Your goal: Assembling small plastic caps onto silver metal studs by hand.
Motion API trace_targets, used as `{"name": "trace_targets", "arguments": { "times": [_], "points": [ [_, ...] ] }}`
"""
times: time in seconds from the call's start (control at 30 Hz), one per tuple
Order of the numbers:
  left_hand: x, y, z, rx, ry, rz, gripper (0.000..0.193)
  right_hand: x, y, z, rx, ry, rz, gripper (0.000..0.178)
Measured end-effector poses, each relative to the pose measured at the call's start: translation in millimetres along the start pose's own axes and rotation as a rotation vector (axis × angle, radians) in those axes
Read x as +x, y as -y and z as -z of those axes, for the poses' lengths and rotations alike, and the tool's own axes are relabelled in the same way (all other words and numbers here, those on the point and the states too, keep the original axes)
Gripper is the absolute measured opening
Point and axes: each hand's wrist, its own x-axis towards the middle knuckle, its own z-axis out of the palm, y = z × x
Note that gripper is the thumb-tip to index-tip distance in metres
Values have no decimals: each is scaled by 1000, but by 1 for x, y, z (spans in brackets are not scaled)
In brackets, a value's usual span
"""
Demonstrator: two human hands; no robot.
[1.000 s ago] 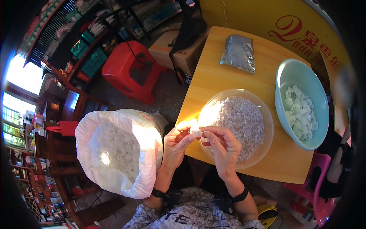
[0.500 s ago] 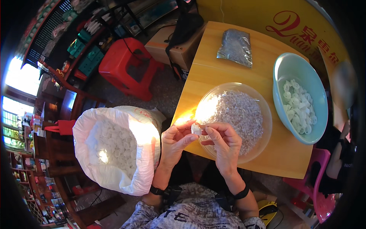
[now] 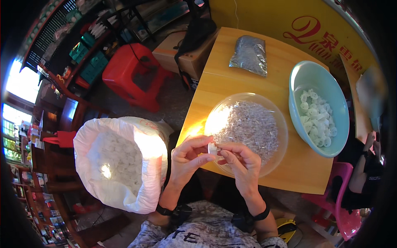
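Observation:
Just beyond the near table edge, a small white plastic piece (image 3: pixel 212 148) is pinched in the fingers of my left hand (image 3: pixel 186 159). My right hand (image 3: pixel 245 166) is closed at its right side, thumb and index fingertips pressed together; what they hold is too small to make out. Behind my hands stands a round clear plastic bowl (image 3: pixel 283 145), filled with small clear plastic bits (image 3: pixel 254 126). To the left, a white woven sack (image 3: pixel 155 171) gapes, full of small whitish translucent pieces (image 3: pixel 120 159). Similar white pieces (image 3: pixel 319 120) lie in a light blue basin (image 3: pixel 322 76) at the right.
A sealed silvery bag (image 3: pixel 249 56) lies on the far part of the wooden table (image 3: pixel 223 53). A red stool (image 3: pixel 128 74) and a cardboard box (image 3: pixel 173 51) stand beyond the sack. At the right are a pink chair (image 3: pixel 341 198) and another person's arm (image 3: pixel 359 171).
My right fingertips have come closer to the white piece, and the thin thing seen between them before is now mostly hidden. The whole view has shifted slightly.

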Motion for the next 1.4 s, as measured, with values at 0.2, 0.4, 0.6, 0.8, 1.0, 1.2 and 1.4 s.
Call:
{"name": "trace_targets", "arguments": {
  "times": [0.2,0.4,0.6,0.8,1.0,1.2,1.4],
  "points": [
    [-4,-2,-16,124,108,-59,39,-15,6,21,165,2,-73,13],
    [-10,5,-33,152,175,-44,36,-30,10,37,44,-23,6,12],
    [-13,9,-52,139,211,-5,35,-43,23,46,-59,-90,4,13],
    [-39,0,-46,-34,333,336,32,-36,72,101,-497,-627,416,7],
    [-60,43,-3,169,576,812,35,-12,84,178,-1071,-847,609,9],
    [-63,54,19,-128,210,733,31,-53,89,151,-1125,-795,458,9],
    [-52,70,23,-397,-36,535,32,-116,34,117,-1572,-296,144,54]
  ]
}}
